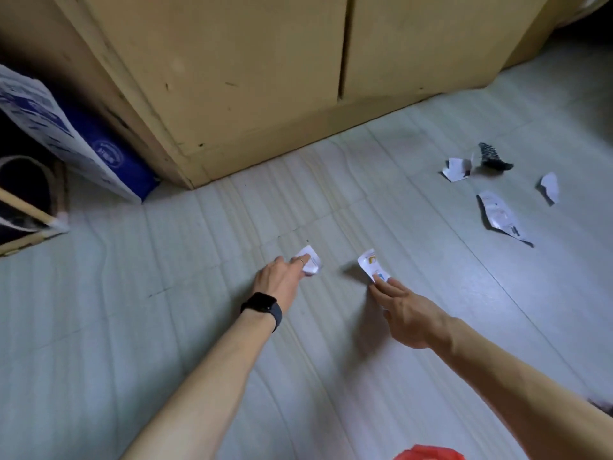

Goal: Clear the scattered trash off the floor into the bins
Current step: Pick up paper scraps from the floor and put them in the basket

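Our left hand pinches a white scrap on the floor. Our right hand pinches a printed scrap, its writing unreadable. More scraps lie far right. The blue bag's print is blurred.

The bottom edge cuts a red thing; print on the paper scraps is too small to read.

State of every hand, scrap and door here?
Left hand: fingers on crumpled scrap, grip unclear.
Right hand: pinches printed scrap.
Long wrapper: on floor.
Black patterned piece: on floor.
Folded white scrap: on floor.
Small white scrap: on floor.
Cabinet doors: closed.
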